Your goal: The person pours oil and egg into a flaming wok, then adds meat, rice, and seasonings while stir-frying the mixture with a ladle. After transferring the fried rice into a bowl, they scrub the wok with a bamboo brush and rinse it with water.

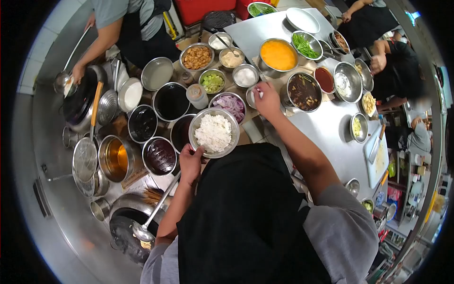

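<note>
Left of the left grip: two woks, two ladles. Right of the right grip: one cutting board, one oval plate.

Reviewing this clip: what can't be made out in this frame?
All in the head view:
Right hand: fingertips, and anything pinched in them over the small bowl, too small to tell.
Left hand: some fingers hidden under the metal bowl.
Lower-left wok: contents dark, partly behind the ladle.
Upper-left co-worker: head cut off by the top edge.
</note>
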Action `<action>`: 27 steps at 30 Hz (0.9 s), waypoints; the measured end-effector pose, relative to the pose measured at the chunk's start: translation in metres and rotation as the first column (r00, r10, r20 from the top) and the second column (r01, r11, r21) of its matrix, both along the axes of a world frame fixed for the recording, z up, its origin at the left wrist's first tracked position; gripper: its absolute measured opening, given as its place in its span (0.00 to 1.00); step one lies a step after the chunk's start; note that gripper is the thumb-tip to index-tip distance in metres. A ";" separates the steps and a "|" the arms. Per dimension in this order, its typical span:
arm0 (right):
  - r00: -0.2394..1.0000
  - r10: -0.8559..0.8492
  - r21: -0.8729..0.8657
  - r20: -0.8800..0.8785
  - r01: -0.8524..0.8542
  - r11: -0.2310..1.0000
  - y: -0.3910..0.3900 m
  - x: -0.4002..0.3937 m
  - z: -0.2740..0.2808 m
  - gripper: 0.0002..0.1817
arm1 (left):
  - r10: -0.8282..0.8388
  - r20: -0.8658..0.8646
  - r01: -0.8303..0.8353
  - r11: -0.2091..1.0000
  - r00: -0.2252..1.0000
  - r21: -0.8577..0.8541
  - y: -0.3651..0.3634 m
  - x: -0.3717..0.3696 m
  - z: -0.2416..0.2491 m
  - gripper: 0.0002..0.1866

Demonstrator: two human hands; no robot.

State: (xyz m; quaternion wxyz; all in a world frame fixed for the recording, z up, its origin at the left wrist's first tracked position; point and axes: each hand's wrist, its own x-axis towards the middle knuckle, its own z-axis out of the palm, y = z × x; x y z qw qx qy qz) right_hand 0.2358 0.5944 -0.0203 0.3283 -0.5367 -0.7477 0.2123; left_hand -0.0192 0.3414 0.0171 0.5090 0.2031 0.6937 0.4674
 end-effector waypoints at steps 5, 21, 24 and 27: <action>0.997 0.070 -0.004 0.024 -0.070 0.998 -0.049 0.055 0.006 0.06 | -0.095 0.034 0.094 0.995 0.995 0.017 0.027 -0.019 0.004 0.09; 0.954 -0.148 -0.119 -0.260 0.120 0.986 -0.057 0.040 -0.006 0.09 | -0.162 0.078 0.166 0.985 0.984 -0.046 0.063 -0.004 0.004 0.07; 0.898 -0.224 -0.205 -0.379 0.155 0.966 -0.060 0.047 -0.018 0.09 | -0.146 0.044 0.148 0.987 0.988 -0.064 0.059 -0.003 0.008 0.08; 0.820 -0.336 -0.350 -0.464 0.178 0.919 -0.052 0.048 -0.025 0.09 | -0.147 0.015 0.147 0.987 0.989 -0.071 0.060 0.000 0.007 0.08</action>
